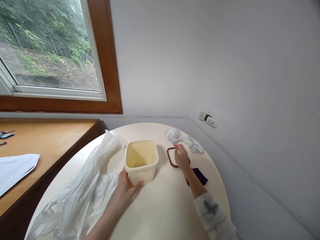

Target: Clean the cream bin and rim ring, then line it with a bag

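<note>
A cream square plastic bin [141, 173], its open top tilted toward me, stands on the round table. My left hand [126, 185] grips its lower near-left side, thumb along the front. To the right, a brown square ring [170, 160] lies on the tabletop. Over its far edge is my right hand [182, 156], with thumb and fingers slightly apart on either side of the rim. Whether the fingertips press on it is hard to see. Near my right wrist lies a folded dark purple cloth or bag [200, 176], partly hidden by the forearm.
A large crumpled translucent plastic bag [82, 186] spreads over the left of the round table [160, 213]. Crumpled white plastic [193, 144] lies at the far right. A wooden desk [62, 133] with papers [17, 168] adjoins at left. Walls and a socket [212, 121] stand behind.
</note>
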`<action>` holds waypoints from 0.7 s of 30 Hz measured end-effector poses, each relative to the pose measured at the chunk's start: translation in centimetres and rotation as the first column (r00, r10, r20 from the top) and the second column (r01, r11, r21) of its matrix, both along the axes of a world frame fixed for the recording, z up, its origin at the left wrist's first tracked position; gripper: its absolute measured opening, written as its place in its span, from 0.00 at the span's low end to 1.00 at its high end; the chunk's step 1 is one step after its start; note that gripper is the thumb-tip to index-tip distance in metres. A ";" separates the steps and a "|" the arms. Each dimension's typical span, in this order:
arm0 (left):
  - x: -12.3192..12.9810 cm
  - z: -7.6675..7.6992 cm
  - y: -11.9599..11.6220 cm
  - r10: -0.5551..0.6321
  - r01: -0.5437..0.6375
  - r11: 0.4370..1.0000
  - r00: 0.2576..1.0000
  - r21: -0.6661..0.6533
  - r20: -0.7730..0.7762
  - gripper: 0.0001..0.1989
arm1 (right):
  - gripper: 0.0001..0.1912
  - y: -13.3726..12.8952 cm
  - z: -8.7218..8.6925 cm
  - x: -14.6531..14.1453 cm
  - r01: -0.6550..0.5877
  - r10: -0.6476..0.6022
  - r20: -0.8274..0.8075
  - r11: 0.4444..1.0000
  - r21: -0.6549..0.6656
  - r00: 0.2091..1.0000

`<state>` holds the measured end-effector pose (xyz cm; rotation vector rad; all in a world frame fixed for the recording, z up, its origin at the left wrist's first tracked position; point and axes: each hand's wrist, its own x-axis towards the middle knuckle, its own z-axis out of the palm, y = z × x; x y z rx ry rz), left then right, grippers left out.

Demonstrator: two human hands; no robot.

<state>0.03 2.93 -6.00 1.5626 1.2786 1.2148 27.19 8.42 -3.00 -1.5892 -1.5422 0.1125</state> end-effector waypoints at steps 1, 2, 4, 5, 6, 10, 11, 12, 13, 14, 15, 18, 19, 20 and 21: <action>0.0 0.0 0.0 0.008 -0.008 1.000 1.000 -0.001 -0.019 0.40 | 0.21 1.5 0.3 1.4 0.040 -0.039 0.026 0.999 -0.022 0.999; 0.0 0.0 0.0 0.011 -0.011 1.000 0.999 0.000 -0.045 0.40 | 0.22 2.9 0.5 2.6 0.079 -0.076 0.056 0.996 -0.050 0.995; -0.1 0.0 0.0 0.010 -0.009 1.000 0.995 0.015 -0.097 0.39 | 0.24 5.4 0.8 4.7 0.152 -0.138 0.124 0.982 -0.115 0.983; -0.1 0.0 0.0 0.011 -0.007 1.000 0.993 0.026 -0.119 0.39 | 0.26 6.4 0.8 5.5 0.180 -0.156 0.158 0.972 -0.152 0.975; -0.2 -0.1 0.0 0.013 -0.008 0.999 0.990 0.035 -0.139 0.39 | 0.27 7.3 0.8 6.1 0.203 -0.167 0.192 0.960 -0.190 0.967; -0.4 -0.4 0.0 0.039 -0.032 0.999 0.986 0.041 -0.160 0.41 | 0.25 9.6 0.2 7.3 0.264 -0.161 0.311 0.909 -0.322 0.937; -0.4 -0.4 -0.1 0.036 -0.032 0.999 0.985 0.029 -0.166 0.41 | 0.24 9.9 0.0 7.4 0.276 -0.156 0.336 0.897 -0.346 0.929; -0.5 -0.3 -0.1 0.032 -0.030 0.999 0.985 0.014 -0.172 0.41 | 0.22 10.2 -0.2 7.5 0.288 -0.152 0.359 0.886 -0.364 0.921; -0.5 -0.2 -0.2 0.030 -0.031 1.000 0.984 -0.001 -0.176 0.41 | 0.20 10.5 -0.3 7.6 0.300 -0.150 0.379 0.877 -0.376 0.913; -0.6 -0.1 -0.3 0.030 -0.033 0.999 0.983 -0.015 -0.179 0.40 | 0.18 10.7 -0.4 7.6 0.310 -0.149 0.397 0.871 -0.381 0.906; -0.6 0.0 -0.3 0.034 -0.038 0.999 0.984 -0.024 -0.177 0.40 | 0.17 10.9 -0.5 7.6 0.319 -0.150 0.411 0.868 -0.380 0.899; -0.6 0.0 -0.3 0.048 -0.053 0.998 0.984 -0.026 -0.172 0.40 | 0.16 11.4 -0.2 7.6 0.326 -0.155 0.433 0.876 -0.355 0.888; -0.7 -0.1 -0.3 0.051 -0.056 0.998 0.983 -0.023 -0.176 0.41 | 0.16 11.5 0.0 7.5 0.322 -0.156 0.435 0.884 -0.339 0.887; -0.7 -0.2 -0.3 0.049 -0.053 0.998 0.982 -0.019 -0.183 0.41 | 0.15 11.6 0.4 7.4 0.315 -0.157 0.435 0.894 -0.320 0.887; -0.7 -0.3 -0.3 0.045 -0.048 0.999 0.981 -0.014 -0.190 0.41 | 0.15 11.6 0.9 7.2 0.306 -0.159 0.433 0.905 -0.297 0.887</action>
